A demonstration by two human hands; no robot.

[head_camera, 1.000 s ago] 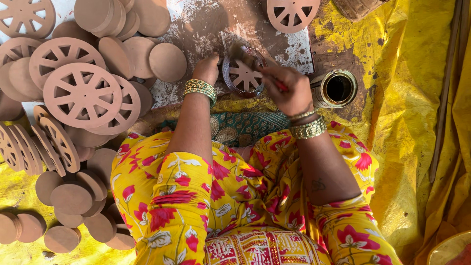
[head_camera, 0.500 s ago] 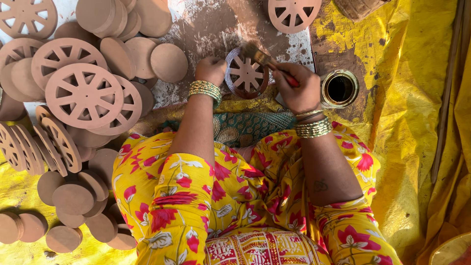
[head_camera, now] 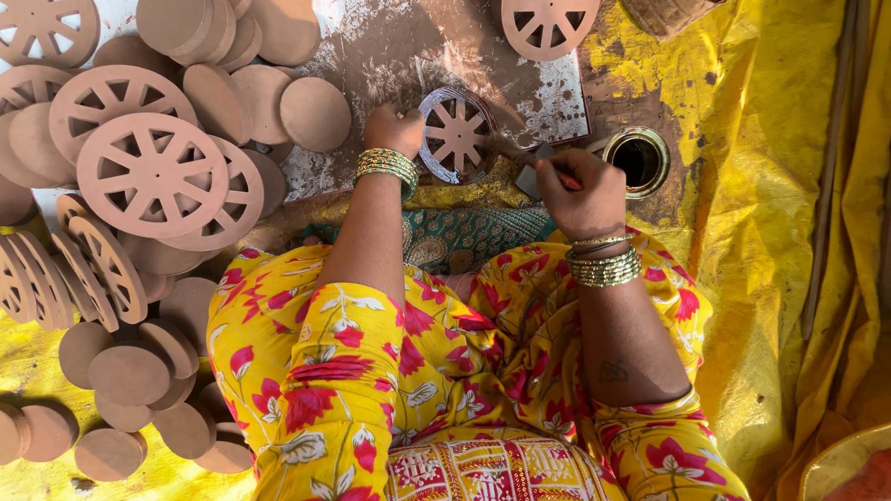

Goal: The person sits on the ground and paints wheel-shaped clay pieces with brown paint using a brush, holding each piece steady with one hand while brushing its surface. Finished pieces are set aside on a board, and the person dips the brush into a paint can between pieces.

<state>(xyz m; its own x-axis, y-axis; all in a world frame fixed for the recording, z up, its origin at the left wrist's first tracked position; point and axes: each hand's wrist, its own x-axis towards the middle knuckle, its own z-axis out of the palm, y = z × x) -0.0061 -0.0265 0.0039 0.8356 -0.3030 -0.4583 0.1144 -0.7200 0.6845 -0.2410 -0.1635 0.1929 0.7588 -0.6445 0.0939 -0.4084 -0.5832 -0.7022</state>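
Craft workshop: floor w/ stacked clay discs (head_camera: pixel 130 371), spoked wheels (head_camera: pixel 153 174), paint pot (head_camera: pixel 639 160).

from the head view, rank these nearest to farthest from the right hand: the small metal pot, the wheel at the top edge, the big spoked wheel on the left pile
1. small metal pot, just beside the right hand, on its outer side.
2. wheel at the top edge, above the hand, past the board.
3. big spoked wheel, far across on the left pile.
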